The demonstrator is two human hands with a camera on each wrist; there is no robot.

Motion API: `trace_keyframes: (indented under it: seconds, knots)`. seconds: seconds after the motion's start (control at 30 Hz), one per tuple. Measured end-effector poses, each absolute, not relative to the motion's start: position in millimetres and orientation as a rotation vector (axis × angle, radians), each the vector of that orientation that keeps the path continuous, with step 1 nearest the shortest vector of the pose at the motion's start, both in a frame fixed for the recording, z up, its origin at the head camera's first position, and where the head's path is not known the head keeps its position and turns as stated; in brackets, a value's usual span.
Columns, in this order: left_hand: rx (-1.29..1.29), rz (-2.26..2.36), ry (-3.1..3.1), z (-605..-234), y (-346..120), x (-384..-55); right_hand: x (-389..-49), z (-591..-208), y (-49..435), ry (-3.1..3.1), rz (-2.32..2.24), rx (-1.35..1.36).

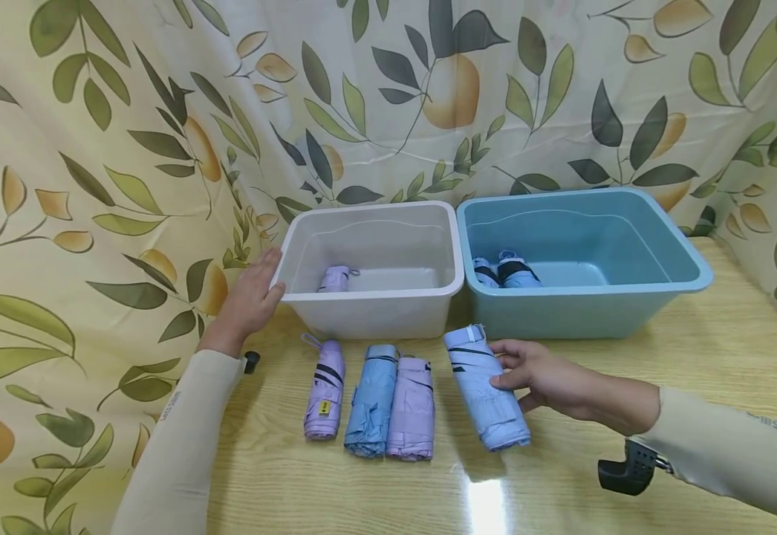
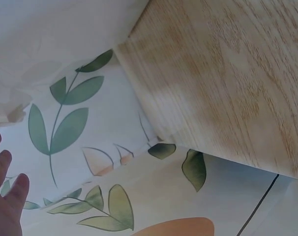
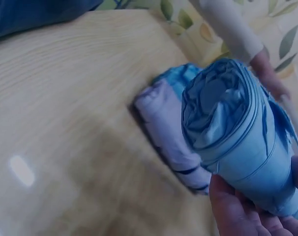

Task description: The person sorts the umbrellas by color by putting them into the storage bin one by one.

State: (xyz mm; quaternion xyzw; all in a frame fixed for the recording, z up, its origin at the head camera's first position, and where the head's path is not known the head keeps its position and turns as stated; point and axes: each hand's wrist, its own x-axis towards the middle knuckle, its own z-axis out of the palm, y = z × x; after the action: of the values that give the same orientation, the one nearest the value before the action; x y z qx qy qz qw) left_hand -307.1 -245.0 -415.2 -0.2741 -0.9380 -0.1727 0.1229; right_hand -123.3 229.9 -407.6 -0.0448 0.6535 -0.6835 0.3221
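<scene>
In the head view my right hand (image 1: pixel 549 375) grips a light blue folded umbrella (image 1: pixel 485 390) from its right side, held over the table in front of the blue bin. The right wrist view shows the rolled end of this umbrella (image 3: pixel 237 123) close up, thumb and fingers (image 3: pixel 237 211) around it. My left hand (image 1: pixel 249 297) lies with fairly straight fingers against the left rim of the white bin (image 1: pixel 368 316). On the table lie a purple umbrella with a yellow tag (image 1: pixel 324 386), a darker blue umbrella (image 1: pixel 371 401) and another purple umbrella (image 1: pixel 411 409), side by side.
One purple umbrella (image 1: pixel 335 279) lies inside the white bin. Two blue umbrellas (image 1: pixel 518 271) are in the blue bin (image 1: pixel 562 316), which stands right beside the white one. A leaf-patterned curtain (image 1: pixel 388 111) hangs behind and to the left of the wooden table (image 1: pixel 281 490).
</scene>
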Motion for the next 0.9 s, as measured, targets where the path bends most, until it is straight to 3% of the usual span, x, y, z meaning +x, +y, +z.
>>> trace_keyframes:
  seconds: [0.9]
  knots:
    - [-0.794,-0.494,-2.737,-414.9,-244.6,-306.7,-154.3,-329.2,249.1,1.867,-1.896,-0.147]
